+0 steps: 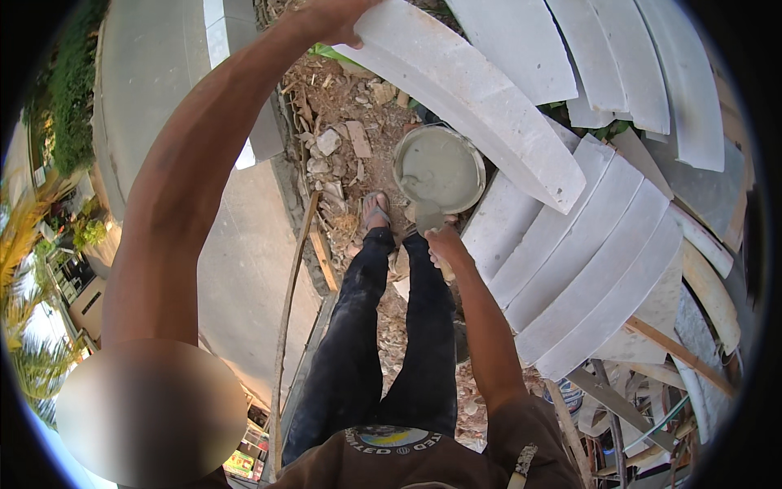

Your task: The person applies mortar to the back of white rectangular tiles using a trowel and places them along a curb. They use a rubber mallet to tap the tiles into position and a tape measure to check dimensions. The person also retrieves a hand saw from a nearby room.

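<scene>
My left hand (340, 19) reaches far forward to the upper edge of the view, closed at the end of a long pale grey moulded panel (481, 98). Part of this hand lies outside the picture. The panel slants down to the right, its lower end over other pale panels. In my right hand (445, 244) is the handle of a trowel (430, 217). Its blade, smeared with grey, points at the near rim of a round bucket (475, 189). Wet grey mortar (440, 163) fills much of the bucket, with a stirred hollow on its near side.
Several pale panels (599, 244) are stacked at the right, and more (652, 65) behind them. Rubble (330, 143) covers the ground beside my sandalled feet (375, 210). A wooden stick (292, 326) leans at the left, near the paved road (244, 253). Timber scraps (603, 399) lie at lower right.
</scene>
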Action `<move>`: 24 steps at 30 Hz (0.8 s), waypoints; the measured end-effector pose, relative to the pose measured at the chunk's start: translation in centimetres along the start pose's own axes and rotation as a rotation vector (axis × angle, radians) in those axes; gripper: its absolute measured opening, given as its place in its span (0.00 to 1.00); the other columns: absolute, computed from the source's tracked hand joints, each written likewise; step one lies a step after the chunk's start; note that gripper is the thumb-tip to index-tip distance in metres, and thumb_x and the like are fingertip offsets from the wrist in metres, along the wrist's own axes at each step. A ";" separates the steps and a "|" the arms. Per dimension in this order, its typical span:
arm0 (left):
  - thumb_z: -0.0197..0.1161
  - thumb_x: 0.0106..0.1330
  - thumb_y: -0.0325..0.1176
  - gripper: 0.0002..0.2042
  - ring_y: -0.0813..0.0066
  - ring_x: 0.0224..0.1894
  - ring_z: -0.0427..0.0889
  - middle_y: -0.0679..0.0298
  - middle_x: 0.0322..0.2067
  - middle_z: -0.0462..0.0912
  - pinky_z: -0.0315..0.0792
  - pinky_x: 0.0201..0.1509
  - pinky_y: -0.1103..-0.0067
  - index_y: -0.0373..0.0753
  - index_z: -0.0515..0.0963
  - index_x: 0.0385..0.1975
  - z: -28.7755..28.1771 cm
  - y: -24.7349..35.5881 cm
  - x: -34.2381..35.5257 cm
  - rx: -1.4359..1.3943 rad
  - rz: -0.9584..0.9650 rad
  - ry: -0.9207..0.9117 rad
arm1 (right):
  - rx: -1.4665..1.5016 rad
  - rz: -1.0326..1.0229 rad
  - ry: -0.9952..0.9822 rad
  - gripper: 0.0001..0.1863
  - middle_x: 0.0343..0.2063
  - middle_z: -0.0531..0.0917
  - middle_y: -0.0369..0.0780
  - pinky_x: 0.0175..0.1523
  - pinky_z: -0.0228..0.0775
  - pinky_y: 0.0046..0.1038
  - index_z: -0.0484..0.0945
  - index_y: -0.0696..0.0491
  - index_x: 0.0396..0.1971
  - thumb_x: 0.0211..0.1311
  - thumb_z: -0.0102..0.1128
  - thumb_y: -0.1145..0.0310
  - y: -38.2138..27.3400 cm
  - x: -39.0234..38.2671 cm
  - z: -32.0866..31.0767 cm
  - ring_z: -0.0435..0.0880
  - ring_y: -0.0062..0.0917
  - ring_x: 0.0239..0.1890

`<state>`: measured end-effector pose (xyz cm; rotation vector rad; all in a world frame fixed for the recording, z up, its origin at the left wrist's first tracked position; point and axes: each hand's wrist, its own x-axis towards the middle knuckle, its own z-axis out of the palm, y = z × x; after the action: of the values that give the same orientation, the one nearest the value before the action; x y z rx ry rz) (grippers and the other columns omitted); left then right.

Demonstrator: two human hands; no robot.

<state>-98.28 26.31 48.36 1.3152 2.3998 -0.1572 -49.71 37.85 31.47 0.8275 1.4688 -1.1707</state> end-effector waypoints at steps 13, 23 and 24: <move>0.82 0.44 0.44 0.55 0.43 0.64 0.69 0.40 0.65 0.63 0.69 0.67 0.63 0.30 0.55 0.70 2.2 -2.0 -1.8 -0.154 -0.130 0.139 | -0.109 -0.685 0.654 0.24 0.26 0.81 0.50 0.31 0.73 0.39 0.74 0.61 0.43 0.64 0.64 0.53 2.5 8.8 6.7 0.82 0.46 0.26; 0.82 0.42 0.47 0.46 0.41 0.55 0.76 0.42 0.53 0.77 0.73 0.61 0.62 0.32 0.67 0.61 2.2 -2.1 -2.0 -0.241 -0.171 0.206 | 0.074 -0.534 0.412 0.19 0.27 0.81 0.51 0.37 0.73 0.39 0.74 0.58 0.43 0.63 0.66 0.59 2.7 -5.1 0.1 0.81 0.47 0.30; 0.82 0.43 0.43 0.47 0.49 0.59 0.76 0.48 0.56 0.77 0.71 0.63 0.64 0.34 0.63 0.64 1.6 -1.9 -2.3 -0.236 -0.240 0.083 | 0.043 -0.541 0.417 0.19 0.27 0.80 0.51 0.37 0.73 0.38 0.74 0.58 0.43 0.63 0.66 0.59 1.6 -7.5 -0.6 0.80 0.45 0.28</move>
<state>-98.35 23.01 47.62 0.9447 2.5490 0.1138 -46.71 39.48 38.38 0.7532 2.1052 -1.4875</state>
